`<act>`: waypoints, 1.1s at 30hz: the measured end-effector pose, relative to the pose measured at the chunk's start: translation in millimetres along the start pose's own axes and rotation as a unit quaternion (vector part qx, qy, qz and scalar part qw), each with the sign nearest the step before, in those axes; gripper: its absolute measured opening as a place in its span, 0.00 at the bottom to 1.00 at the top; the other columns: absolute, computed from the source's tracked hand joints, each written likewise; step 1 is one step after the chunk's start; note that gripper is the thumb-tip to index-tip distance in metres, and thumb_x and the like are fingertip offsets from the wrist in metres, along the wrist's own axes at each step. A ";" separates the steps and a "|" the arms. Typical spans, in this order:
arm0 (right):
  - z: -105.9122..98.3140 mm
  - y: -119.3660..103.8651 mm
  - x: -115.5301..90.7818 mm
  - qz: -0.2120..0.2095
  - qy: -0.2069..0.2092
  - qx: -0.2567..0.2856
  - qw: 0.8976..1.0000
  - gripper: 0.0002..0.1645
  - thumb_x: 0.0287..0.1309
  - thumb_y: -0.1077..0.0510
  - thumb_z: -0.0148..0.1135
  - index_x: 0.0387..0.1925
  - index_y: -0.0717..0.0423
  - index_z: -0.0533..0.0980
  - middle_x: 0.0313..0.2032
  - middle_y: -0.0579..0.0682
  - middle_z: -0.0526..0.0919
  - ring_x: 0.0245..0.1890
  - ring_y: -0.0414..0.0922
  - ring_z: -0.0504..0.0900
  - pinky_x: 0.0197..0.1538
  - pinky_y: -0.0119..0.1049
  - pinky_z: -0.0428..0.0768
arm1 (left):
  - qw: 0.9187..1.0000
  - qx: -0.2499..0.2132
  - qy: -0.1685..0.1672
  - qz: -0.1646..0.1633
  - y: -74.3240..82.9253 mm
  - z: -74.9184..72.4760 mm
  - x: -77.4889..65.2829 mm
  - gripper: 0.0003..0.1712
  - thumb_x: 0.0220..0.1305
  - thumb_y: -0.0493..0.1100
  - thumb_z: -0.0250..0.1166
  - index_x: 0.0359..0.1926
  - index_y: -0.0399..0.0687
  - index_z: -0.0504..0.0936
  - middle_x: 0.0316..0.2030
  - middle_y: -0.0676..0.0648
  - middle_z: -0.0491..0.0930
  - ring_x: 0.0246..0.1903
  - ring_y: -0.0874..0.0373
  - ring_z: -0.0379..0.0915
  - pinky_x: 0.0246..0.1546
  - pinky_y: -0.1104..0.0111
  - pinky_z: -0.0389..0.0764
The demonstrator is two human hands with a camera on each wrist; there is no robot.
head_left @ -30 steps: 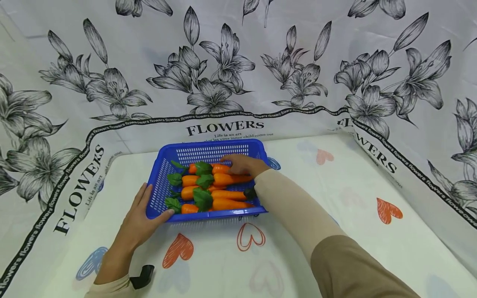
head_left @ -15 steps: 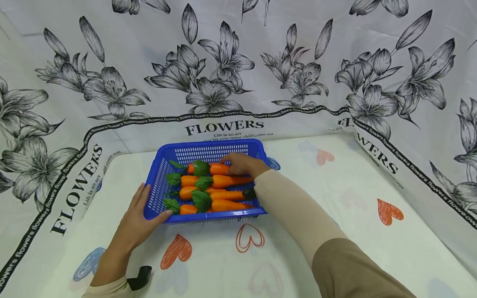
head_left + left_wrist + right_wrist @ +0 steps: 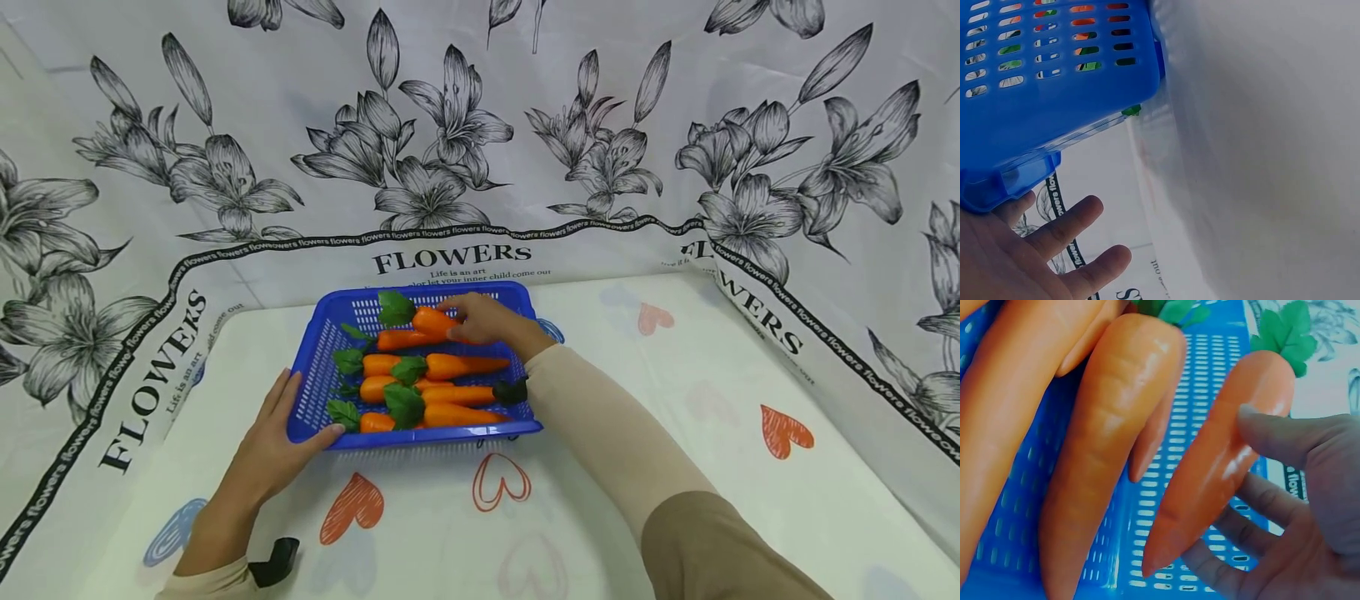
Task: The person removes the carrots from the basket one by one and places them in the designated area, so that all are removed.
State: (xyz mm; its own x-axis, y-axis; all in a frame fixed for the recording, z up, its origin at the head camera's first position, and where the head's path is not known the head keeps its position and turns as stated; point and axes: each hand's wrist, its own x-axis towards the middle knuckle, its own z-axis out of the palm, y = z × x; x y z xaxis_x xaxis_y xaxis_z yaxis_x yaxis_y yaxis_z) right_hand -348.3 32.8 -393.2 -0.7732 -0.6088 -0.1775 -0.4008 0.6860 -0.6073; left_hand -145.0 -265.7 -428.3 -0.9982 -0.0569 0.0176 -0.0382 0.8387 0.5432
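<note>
A blue perforated plastic basket (image 3: 450,433) holds several orange carrots (image 3: 457,415) with green leaf tops, lying in rows. My right hand (image 3: 487,318) pinches one carrot (image 3: 432,322) between thumb and fingers at the back of the basket. That carrot is raised off the one below it, its leafy top pointing left. In the right wrist view, the thumb presses on the upper side of the held carrot (image 3: 1213,450) and the fingers curl beneath. My left hand (image 3: 273,446) is at the basket's front left corner, thumb on the rim, the other fingers straight and spread outside it.
The basket stands on a white cloth (image 3: 600,500) printed with red and blue hearts. Behind it rises a white flower-printed curtain (image 3: 585,183). A dark object (image 3: 275,562) sits by the left wrist, and another (image 3: 512,392) by the right wrist.
My right hand has lifted the rear carrot up and slightly back from the row, uncovering the carrot beneath. My left hand stays at the basket corner.
</note>
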 end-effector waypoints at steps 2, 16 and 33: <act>-2.1 -3.4 -2.4 -0.004 0.009 0.003 1.000 0.31 0.63 0.53 0.63 0.67 0.42 0.68 0.52 0.54 0.78 0.43 0.46 0.78 0.42 0.37 0.80 | 1.000 -0.002 -0.001 -0.001 -0.2 -0.2 -0.4 0.60 0.59 0.67 0.62 0.77 0.51 0.36 0.75 0.42 0.30 0.65 0.24 0.43 0.52 0.28 0.55; 1.4 -14.0 -14.9 -0.065 0.079 0.094 0.990 0.32 0.64 0.52 0.63 0.68 0.46 0.67 0.44 0.50 0.80 0.36 0.46 0.79 0.34 0.36 0.81 | 1.000 -0.005 -0.012 0.010 -4.7 -8.1 -3.3 0.59 0.60 0.66 0.61 0.77 0.50 0.36 0.75 0.42 0.31 0.64 0.23 0.45 0.53 0.28 0.54; -8.9 -28.9 -35.4 -0.116 0.130 0.190 0.966 0.34 0.63 0.48 0.63 0.68 0.52 0.66 0.44 0.53 0.81 0.40 0.45 0.81 0.38 0.38 0.82 | 1.000 -0.018 -0.003 0.009 -4.4 -2.4 -1.0 0.59 0.60 0.66 0.62 0.77 0.52 0.36 0.75 0.43 0.31 0.65 0.24 0.44 0.54 0.28 0.53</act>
State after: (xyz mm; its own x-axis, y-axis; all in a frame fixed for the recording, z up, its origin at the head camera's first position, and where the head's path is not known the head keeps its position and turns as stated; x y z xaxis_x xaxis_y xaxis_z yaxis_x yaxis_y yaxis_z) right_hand -313.7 38.1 -362.4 -0.8014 -0.5742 0.1673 -0.4066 0.3180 -0.8565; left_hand -143.7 -270.6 -428.7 -0.9990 -0.0391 0.0234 -0.0186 0.8190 0.5735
